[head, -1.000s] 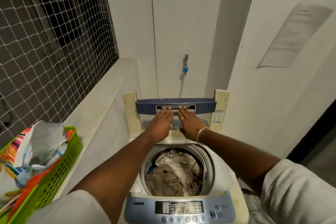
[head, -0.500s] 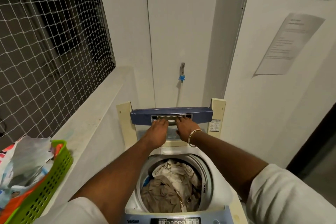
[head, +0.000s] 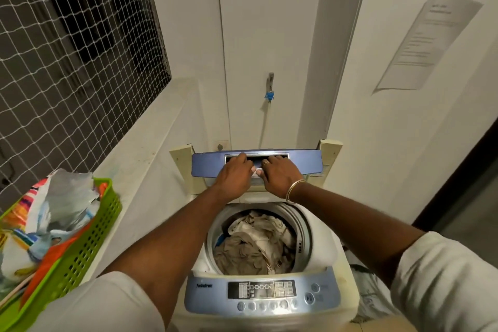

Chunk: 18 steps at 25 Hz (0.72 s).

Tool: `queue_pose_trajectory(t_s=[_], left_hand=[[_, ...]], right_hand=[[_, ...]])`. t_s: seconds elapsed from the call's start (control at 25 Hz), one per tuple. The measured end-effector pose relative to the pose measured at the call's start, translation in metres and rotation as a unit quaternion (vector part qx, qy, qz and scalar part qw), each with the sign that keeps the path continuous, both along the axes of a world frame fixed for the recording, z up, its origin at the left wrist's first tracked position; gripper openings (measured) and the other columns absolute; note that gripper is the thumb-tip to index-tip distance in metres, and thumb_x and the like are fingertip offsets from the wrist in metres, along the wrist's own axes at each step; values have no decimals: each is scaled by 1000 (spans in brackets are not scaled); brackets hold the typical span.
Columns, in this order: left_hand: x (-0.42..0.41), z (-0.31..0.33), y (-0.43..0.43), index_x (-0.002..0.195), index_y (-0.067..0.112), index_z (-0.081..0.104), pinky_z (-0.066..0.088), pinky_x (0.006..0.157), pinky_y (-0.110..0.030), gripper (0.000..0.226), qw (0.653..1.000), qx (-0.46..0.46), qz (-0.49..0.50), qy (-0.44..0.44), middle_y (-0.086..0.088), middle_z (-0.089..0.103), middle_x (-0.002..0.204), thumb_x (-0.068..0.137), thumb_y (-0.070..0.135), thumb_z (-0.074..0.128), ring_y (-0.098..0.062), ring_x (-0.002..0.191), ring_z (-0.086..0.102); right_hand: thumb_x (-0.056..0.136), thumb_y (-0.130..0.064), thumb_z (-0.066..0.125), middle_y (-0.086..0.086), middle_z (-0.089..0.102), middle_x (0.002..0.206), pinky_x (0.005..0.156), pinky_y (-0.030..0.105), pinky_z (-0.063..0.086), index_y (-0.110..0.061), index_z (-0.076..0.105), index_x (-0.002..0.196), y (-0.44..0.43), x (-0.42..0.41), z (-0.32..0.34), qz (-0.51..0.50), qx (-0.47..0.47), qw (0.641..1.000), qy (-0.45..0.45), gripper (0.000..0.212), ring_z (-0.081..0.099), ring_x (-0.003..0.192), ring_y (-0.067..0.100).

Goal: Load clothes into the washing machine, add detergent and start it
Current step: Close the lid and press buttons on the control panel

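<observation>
Blue plastic trims the raised lid (head: 304, 163) of the top-loading washing machine (head: 323, 245), and we find both of the person's hands on it. The left hand (head: 235, 174) hooks its curled fingers into the recessed grip in the blue strip. The right hand (head: 280, 174), with a gold bangle (head: 294, 189) at the wrist, curls its fingers over the same grip just beside it. A small white patch shows between the two hands; we cannot tell what it is. The lid stands upright at the back of the machine, near the wall. Below the forearms the drum is uncovered, and the clothes (head: 256, 245), a heap of beige and cream cloth with a glimpse of blue at the left edge, lie inside it. Nearest us is the blue control panel (head: 262, 290) with its display and row of round buttons. On the ledge to the left stands a green basket (head: 89, 234) filled with bright printed bags. A tap (head: 270, 83) with a blue fitting juts from the wall behind, white netting (head: 67, 62) covers the opening at left, and a paper notice (head: 427, 40) hangs on the right wall.
</observation>
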<state>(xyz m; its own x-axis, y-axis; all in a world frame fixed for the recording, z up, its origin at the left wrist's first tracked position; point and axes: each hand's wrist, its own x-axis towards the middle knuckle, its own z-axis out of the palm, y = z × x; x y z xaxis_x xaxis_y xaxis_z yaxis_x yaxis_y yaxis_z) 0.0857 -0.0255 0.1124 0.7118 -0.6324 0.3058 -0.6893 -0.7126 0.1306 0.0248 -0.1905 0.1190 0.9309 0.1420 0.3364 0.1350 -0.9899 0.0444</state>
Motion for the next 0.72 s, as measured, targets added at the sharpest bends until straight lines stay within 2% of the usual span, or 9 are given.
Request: queue_pose_trajectory(t_s=[0.12,0.2,0.28,0.36,0.44,0.6,0.72], left_hand=[[-11,4,4,102,6,62,48,77,-43,29,998,-7,-1,64,-13,55,111,104,27,42,-29,94,59],[-23,11,9,106,5,59,45,77,-40,35,992,4,5,126,-13,55,112,105,32,36,-29,94,59],[-36,17,15,105,2,60,43,78,-39,36,985,22,-5,170,-16,56,111,106,27,34,-31,96,59],[-49,16,19,98,0,61,41,76,-37,33,974,35,-6,223,-17,59,102,104,21,37,-31,94,58],[-64,0,23,92,1,62,37,71,-33,32,959,50,-2,278,-19,58,93,104,21,39,-27,85,54],[-96,-53,35,96,0,65,39,73,-34,35,938,72,-3,339,-19,63,94,103,23,41,-23,79,51],[-111,-87,48,78,8,60,40,73,-35,31,927,75,-10,366,-13,60,79,102,19,44,-21,71,53]], right_hand=[[103,-40,32,11,69,90,64,34,35,-14,60,90,5,-17,5,18,51,998,19,41,64,82,30],[102,-43,29,9,69,88,65,33,37,-16,59,88,9,-30,8,13,78,995,54,43,64,80,29],[103,-42,28,9,68,90,67,34,38,-17,55,86,14,-42,12,-4,84,990,109,41,60,80,26],[103,-39,28,11,66,92,68,33,36,-16,55,85,18,-55,9,-21,83,981,176,39,54,78,24],[103,-38,30,13,65,93,69,32,36,-15,58,88,23,-66,-7,-29,99,967,233,39,53,77,23],[101,-39,37,8,62,84,63,29,35,-14,63,93,34,-95,-57,-39,131,936,324,37,55,75,21],[100,-37,41,10,66,89,69,28,39,-12,65,96,38,-110,-88,-48,134,926,350,35,57,77,23]])
